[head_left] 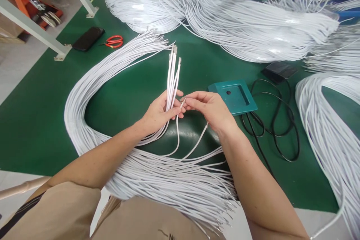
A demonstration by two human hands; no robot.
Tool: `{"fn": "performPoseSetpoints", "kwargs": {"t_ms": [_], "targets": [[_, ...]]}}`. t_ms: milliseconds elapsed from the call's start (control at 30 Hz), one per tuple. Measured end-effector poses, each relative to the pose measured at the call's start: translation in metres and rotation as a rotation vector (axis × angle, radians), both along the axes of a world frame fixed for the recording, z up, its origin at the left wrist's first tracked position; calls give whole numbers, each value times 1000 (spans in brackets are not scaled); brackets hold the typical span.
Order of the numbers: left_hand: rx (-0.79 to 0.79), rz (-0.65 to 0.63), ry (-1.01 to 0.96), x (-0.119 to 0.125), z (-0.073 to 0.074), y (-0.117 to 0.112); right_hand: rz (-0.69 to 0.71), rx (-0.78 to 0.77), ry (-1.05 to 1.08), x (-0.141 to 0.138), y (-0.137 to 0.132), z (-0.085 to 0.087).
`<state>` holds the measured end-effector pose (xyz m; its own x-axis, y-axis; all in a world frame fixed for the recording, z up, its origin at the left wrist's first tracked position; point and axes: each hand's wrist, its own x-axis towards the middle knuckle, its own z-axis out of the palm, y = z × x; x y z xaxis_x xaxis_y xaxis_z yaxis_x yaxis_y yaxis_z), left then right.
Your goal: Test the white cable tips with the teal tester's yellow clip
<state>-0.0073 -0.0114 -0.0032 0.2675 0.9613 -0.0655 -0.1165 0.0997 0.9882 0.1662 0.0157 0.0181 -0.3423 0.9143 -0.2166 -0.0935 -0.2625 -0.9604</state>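
On green surface: near-side bundle of white wires, apparently mostly ungathered. Gathered in left hand, fingers curled round: small upright clutch. Pinched in right hand, fingers closed: one wire end.

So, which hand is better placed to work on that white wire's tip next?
Probably the right hand: it is at the wire's tip, while the left hand also grips a bunch of white wires.

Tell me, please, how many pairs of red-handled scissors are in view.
1: the red-handled scissors lie on the green table beside the black rectangular phone; white cables could hide others.
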Motion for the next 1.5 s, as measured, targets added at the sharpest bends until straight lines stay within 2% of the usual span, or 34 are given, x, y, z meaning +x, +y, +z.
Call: {"fn": "performPoseSetpoints", "kwargs": {"t_ms": [200,367,567,767,1033,1333,1500], "targets": [[72,-57,59,-4,-3,1,90,-165,61,2,3,4],[75,-26,100,-5,-1,-2,175,-225,112,1,6,7],[94,26,203,-10,-3,-6,248,-267,179,-3,8,-4],[65,14,136,-6,0,-5,187,-302,328,-5,4,-15],[32,-17,130,-4,-2,0,152,-328,418,-5,4,-28],[4,-21,138,-3,-2,-1,140,-310,446,-2,-1,-32],[-3,-41,118,-4,0,1,91,-262,393,-2,-5,-27]]}}
